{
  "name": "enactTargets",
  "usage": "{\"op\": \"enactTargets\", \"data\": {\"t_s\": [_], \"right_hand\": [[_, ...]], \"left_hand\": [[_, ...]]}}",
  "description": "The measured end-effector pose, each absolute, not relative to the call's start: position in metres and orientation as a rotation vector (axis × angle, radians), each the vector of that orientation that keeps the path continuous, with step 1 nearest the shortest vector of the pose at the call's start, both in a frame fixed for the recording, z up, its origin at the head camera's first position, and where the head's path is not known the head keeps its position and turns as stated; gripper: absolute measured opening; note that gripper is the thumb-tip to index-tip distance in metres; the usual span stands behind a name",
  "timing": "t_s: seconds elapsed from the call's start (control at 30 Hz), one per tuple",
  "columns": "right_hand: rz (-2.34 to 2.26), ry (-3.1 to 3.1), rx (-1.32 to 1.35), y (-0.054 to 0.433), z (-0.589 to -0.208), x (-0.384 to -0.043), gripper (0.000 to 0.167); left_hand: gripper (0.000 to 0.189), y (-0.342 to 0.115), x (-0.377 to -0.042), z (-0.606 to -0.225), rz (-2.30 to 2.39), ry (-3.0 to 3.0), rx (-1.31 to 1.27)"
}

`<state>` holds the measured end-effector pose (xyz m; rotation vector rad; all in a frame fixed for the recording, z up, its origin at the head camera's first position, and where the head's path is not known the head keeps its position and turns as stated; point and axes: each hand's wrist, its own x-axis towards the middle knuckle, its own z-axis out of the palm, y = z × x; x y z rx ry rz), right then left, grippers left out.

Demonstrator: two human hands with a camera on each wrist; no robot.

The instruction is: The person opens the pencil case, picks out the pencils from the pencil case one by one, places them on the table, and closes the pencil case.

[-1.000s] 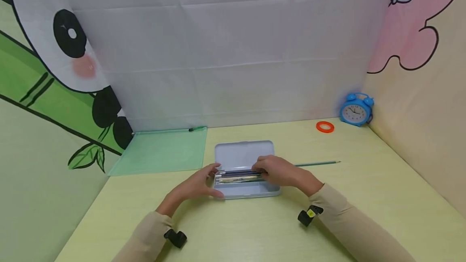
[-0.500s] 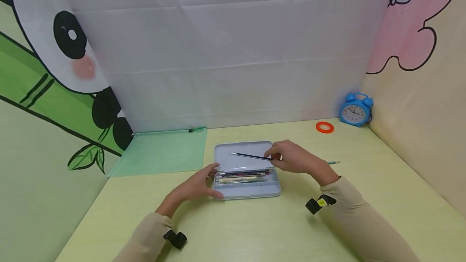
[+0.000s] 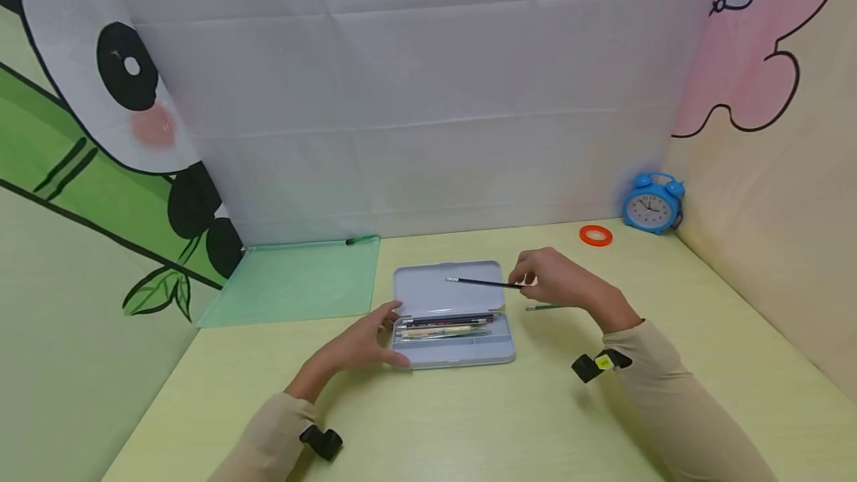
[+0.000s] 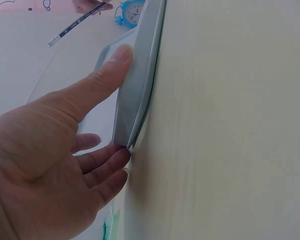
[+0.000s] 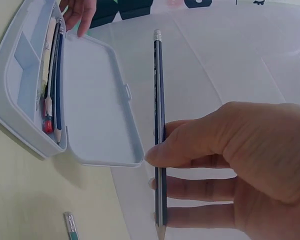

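Observation:
A dark blue striped pencil (image 3: 478, 282) is pinched between the thumb and fingers of my right hand (image 3: 567, 281), raised beside the open lid of the pale blue pencil case (image 3: 462, 353). In the right wrist view that pencil (image 5: 159, 90) has its metal-capped end up and its sharpened tip down. My left hand (image 3: 361, 341) holds the left end of the case, thumb along the front wall and fingers at the end. Several pencils and pens (image 3: 442, 325) lie in the case's rear compartment. Below my right hand a green pencil (image 3: 542, 307) lies on the table, partly hidden.
A translucent green folder (image 3: 294, 281) lies at the back left, with a dark zip pull (image 3: 361, 239) at its far edge. An orange ring (image 3: 596, 235) and a blue alarm clock (image 3: 649, 203) stand at the back right. A white cloth (image 3: 428, 95) hangs behind the table.
My right hand has lifted the dark pencil out of the case and carried it up and to the right. My left hand has stayed at the case's left end.

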<state>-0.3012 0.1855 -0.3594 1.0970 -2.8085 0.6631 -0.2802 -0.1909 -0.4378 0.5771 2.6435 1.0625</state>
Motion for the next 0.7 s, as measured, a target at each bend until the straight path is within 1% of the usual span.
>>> {"op": "enactTargets", "data": {"t_s": [0.33,0.57,0.7], "right_hand": [[0.664,-3.050,0.960,0.211,-0.354,-0.305,0.021],[0.619,-3.228,0.862,0.230,-0.357,-0.311,0.012],[0.659,-3.266,0.811,0.238,-0.361,-0.314,0.012]], "left_hand": [[0.109,-0.191,-0.279,-0.437,1.080,2.638,0.573],[0.109,-0.191,-0.279,-0.438,1.061,2.655,0.560],[0.109,-0.192,-0.279,-0.439,1.064,2.651,0.573]]}}
